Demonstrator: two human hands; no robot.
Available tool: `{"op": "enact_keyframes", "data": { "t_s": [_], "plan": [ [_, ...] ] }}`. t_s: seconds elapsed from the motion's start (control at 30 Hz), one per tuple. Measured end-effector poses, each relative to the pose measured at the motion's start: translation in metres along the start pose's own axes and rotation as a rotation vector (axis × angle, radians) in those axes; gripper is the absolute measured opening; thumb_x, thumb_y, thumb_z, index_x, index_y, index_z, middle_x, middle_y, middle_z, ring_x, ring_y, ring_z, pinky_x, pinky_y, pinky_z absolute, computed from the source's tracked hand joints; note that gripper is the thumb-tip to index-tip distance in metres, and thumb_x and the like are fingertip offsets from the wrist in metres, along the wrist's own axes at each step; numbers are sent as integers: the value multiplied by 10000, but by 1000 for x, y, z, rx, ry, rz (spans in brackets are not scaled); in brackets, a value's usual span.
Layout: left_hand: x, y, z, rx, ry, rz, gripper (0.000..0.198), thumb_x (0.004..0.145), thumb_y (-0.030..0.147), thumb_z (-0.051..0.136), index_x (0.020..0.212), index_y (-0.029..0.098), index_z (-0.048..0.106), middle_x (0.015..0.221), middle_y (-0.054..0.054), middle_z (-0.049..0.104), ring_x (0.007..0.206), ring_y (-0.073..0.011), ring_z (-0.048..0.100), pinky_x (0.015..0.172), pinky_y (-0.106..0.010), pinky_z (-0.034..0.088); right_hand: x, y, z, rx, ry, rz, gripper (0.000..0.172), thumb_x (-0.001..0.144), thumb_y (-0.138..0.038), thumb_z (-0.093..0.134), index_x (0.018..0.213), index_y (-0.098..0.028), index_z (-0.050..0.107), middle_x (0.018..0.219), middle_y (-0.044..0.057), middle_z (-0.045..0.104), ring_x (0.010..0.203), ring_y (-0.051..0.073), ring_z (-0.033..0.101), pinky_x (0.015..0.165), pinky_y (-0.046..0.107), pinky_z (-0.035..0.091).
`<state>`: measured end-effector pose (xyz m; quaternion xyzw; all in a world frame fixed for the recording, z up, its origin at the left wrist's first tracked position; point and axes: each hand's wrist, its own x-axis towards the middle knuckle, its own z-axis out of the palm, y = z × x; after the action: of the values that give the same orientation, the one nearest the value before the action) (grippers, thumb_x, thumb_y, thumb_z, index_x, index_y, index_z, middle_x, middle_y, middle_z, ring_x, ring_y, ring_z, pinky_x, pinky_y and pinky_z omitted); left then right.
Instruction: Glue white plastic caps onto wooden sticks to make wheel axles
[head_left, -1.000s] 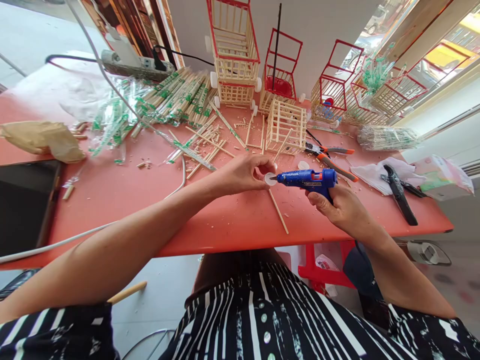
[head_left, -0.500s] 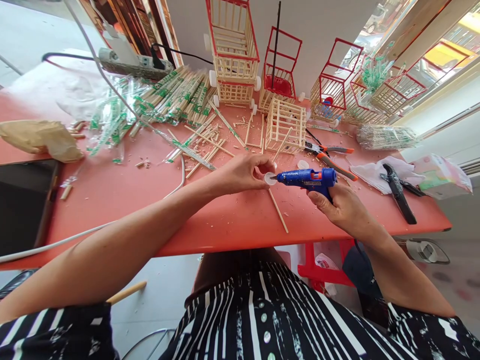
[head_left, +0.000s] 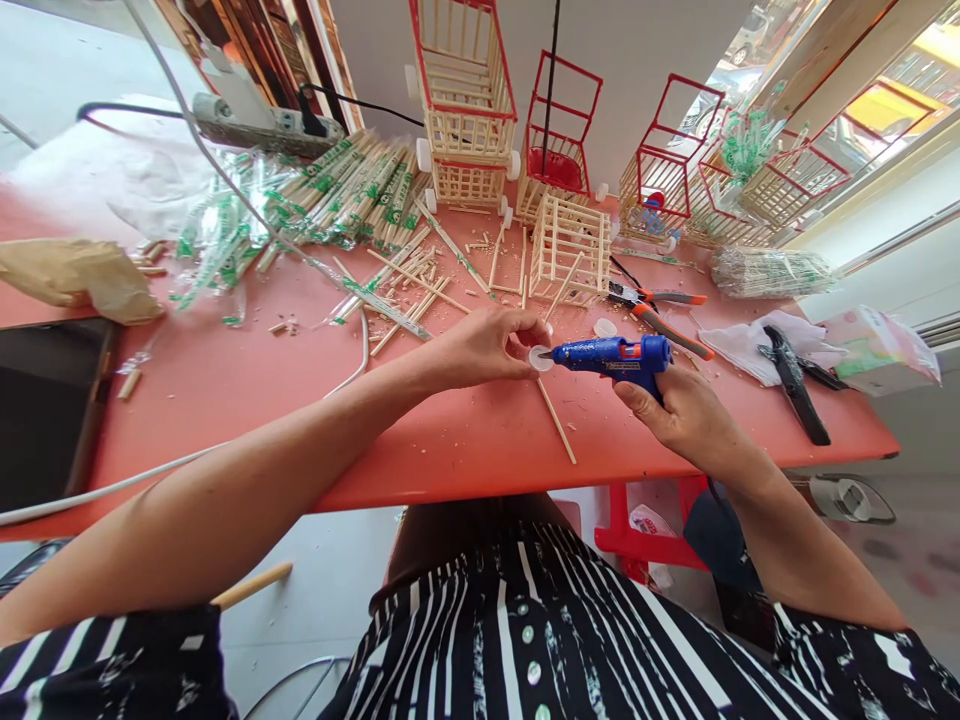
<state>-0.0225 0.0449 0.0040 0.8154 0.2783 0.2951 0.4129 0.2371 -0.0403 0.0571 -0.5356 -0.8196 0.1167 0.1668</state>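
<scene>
My left hand pinches a small white plastic cap just above the red table. In my right hand is a blue hot glue gun, gripped by its handle, with the nozzle touching the cap. A loose chopstick lies on the table right under the gun. Another white cap rests a little beyond the gun. A small open cage of bamboo sticks stands behind both hands.
Packs of wrapped chopsticks and loose sticks cover the far left. Stick cages with red frames line the back. Orange-handled pliers and black cutters on a white cloth lie at right. A power strip sits back left.
</scene>
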Motion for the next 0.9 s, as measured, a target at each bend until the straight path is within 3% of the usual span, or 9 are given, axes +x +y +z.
{"op": "enact_keyframes", "data": {
  "t_s": [0.27,0.43,0.63,0.9],
  "plan": [
    [0,-1,0,5,3,12,224,775,268,706,956,139,728,910,-40,737,844,-145,650,743,-232,534,0,0,0,-10,10,-26,422,1002,-540,466,757,-215,581,621,16,590,575,175,506,550,291,366],
    [0,-1,0,10,-3,8,220,773,267,703,957,149,734,915,-40,743,859,-156,660,752,-242,544,-2,2,0,-26,5,-28,369,1010,-508,478,876,-211,653,735,43,685,685,215,606,636,319,457],
    [0,1,0,28,-1,-15,238,759,260,709,968,149,739,921,-42,752,846,-161,665,756,-249,547,-4,5,0,-67,28,-19,425,1009,-561,477,978,-203,704,839,78,732,817,265,663,705,352,500],
    [1,-1,0,48,5,1,250,742,232,719,972,140,743,924,-47,753,845,-159,662,770,-248,533,-6,1,-1,-15,4,9,440,1001,-574,474,905,-194,673,732,54,676,659,217,613,617,322,459]
  ]
}}
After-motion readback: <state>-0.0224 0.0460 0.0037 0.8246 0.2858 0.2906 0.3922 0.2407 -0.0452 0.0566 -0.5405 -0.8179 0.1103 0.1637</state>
